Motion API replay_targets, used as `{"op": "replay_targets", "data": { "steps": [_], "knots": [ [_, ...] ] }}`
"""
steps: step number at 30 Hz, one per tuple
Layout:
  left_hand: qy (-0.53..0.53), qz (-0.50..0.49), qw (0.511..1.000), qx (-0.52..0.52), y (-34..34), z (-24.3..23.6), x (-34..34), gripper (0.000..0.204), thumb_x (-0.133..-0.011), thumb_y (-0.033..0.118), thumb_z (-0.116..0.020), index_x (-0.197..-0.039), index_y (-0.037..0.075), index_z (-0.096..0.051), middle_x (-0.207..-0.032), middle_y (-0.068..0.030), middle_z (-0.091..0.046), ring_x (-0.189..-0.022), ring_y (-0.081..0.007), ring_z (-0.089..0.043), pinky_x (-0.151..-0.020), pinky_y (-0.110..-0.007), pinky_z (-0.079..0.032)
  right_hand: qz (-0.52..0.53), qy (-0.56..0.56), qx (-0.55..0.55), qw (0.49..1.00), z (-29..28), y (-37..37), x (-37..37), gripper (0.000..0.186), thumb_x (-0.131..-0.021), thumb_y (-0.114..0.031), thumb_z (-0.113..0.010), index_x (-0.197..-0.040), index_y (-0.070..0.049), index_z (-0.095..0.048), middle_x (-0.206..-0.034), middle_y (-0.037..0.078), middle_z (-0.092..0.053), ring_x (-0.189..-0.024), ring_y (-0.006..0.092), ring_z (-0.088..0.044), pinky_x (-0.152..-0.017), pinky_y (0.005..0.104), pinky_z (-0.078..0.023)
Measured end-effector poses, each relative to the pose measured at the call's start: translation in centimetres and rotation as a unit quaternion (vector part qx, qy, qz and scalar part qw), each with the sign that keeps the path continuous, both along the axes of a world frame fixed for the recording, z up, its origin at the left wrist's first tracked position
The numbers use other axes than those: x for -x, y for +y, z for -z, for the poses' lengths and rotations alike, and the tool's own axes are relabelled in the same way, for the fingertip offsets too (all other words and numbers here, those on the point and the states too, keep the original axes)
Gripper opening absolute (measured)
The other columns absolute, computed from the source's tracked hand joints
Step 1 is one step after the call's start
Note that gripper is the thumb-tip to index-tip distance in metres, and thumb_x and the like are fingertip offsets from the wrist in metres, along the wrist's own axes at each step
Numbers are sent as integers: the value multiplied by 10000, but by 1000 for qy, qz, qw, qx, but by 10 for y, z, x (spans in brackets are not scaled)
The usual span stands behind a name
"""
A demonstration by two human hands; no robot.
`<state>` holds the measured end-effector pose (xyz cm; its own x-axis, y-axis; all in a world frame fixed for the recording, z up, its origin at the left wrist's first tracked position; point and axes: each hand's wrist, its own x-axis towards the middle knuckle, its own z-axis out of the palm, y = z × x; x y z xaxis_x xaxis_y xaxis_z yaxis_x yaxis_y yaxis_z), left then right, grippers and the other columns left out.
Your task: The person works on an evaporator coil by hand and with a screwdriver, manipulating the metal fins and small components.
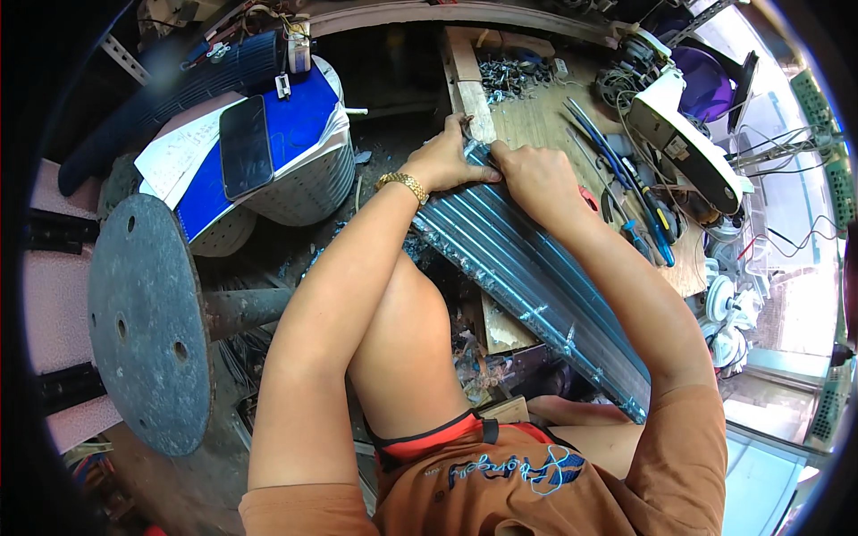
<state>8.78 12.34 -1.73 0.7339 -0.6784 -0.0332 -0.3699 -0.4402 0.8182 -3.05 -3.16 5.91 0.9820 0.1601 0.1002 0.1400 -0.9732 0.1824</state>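
A long, ribbed, silvery-grey panel (545, 259), shiny like metal, slants from the workbench's edge down toward my lap. My left hand (445, 161), with a gold bracelet at the wrist, grips the panel's far end, its thumb laid across the top. Right beside it, my right hand (538, 179) is closed over the same end with the fingers curled down. What the fingertips do at the panel's edge is partly hidden by the hands. The panel's near end passes beside my right upper arm.
Right of the panel, pliers (657, 223) and a blue screwdriver (636, 239) lie on the wooden bench (536, 112). Loose screws (514, 79) are heaped farther back. A white appliance housing (684, 147) stands right. Leftward are a phone (244, 147), blue folder (308, 116) and round metal plate (147, 326).
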Motion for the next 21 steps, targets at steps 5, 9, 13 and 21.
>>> {"op": "replay_targets", "data": {
  "steps": [5,9,13,21],
  "knots": [
    [12,0,1000,-2,1,2,-1,1378,-631,588,-995,-1612,-40,-258,-1518,-330,-567,-1416,-425,-582,-1194,-432,-456,-6,3,-8,1000,-1,-3,8,151,-994,-193,-597,-1069,-101,-689,-774,158,-762,-725,355,-779,-619,479,-601],
    [21,13,1000,2,2,-1,0,1356,-684,513,-1005,-1610,-90,-219,-1504,-372,-541,-1444,-415,-549,-1233,-398,-410,8,18,-5,1000,-1,-7,18,124,-993,-152,-566,-1069,-112,-654,-774,181,-744,-731,386,-760,-618,508,-580],
    [37,18,999,-23,0,-7,0,1375,-680,530,-1002,-1616,-90,-209,-1536,-379,-508,-1477,-419,-512,-1249,-393,-389,31,54,13,998,-5,-20,36,130,-998,-150,-554,-1082,-115,-647,-778,182,-741,-740,390,-758,-615,516,-575],
    [10,0,1000,-2,15,4,-8,1437,-635,610,-989,-1648,-34,-198,-1543,-360,-525,-1440,-471,-539,-1232,-460,-415,95,102,-16,990,-5,-43,80,156,-1032,-205,-556,-1129,-110,-632,-819,206,-737,-808,426,-749,-673,553,-566]
  ]
}}
